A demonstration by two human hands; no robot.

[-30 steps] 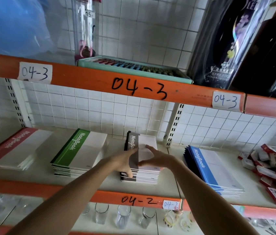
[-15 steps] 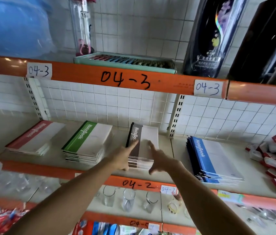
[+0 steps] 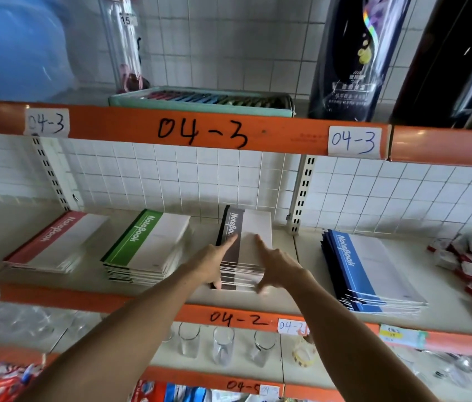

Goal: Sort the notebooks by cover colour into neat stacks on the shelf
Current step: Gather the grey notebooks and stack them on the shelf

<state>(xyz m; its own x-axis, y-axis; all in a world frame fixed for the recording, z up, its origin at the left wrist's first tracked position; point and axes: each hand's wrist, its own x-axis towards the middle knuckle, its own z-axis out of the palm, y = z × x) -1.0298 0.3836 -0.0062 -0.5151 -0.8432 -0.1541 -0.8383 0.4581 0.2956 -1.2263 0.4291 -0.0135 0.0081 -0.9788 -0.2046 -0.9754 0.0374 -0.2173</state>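
Both hands flank the black stack (image 3: 243, 250) on the shelf (image 3: 301, 256): left hand (image 3: 211, 264) and right hand (image 3: 276, 266) spread flat, fingers straight, pressing its sides.

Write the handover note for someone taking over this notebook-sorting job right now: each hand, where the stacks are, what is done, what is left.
Left hand: open, fingers straight against the left side of the black stack.
Right hand: open, fingers on the stack's top and right edge.
Stacks on shelf 04-2, left to right: red stack, green stack, black, blue stack.
Done: four colours separated.
Left: square the black stack; green and blue edges look slightly fanned.
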